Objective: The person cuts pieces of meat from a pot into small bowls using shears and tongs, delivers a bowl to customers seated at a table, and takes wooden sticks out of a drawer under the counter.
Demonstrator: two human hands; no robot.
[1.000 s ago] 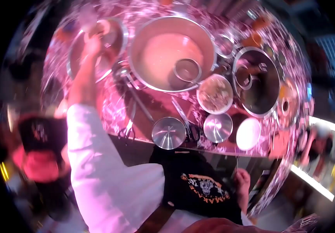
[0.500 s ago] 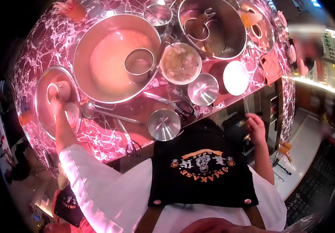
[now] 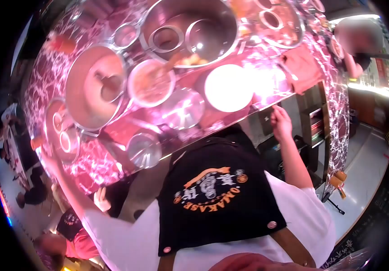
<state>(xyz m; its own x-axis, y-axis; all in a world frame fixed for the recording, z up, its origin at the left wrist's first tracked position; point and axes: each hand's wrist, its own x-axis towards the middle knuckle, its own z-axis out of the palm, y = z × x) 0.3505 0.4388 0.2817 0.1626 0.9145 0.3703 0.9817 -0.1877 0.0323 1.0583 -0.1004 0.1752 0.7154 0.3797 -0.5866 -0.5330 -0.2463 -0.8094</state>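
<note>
My left hand (image 3: 50,159), smeared by motion, is at the near left side of a metal basin (image 3: 51,118) that holds round cups (image 3: 65,141). Its fingers cannot be made out. To the right of the basin stands a large metal pot (image 3: 73,92) of pale liquid with a cup-shaped ladle (image 3: 111,88) in it. My right hand (image 3: 281,122) is raised just off the counter's front edge, with its fingers curled closed. Whatever is in them, if anything, is hidden. Nearest to it are a bright white round container (image 3: 229,88) and a folded cloth (image 3: 303,67).
A bowl of food pieces (image 3: 151,83) and two shiny metal bowls (image 3: 183,108) (image 3: 144,150) stand along the front. Behind them is a second large pot (image 3: 223,52). Another person's hand (image 3: 102,199) is at lower left; a person (image 3: 359,43) stands at upper right.
The view has swung, shifting the counter in the picture. My left hand has come away from the cup in the basin to the basin's near outer side. My right hand remains raised and curled.
</note>
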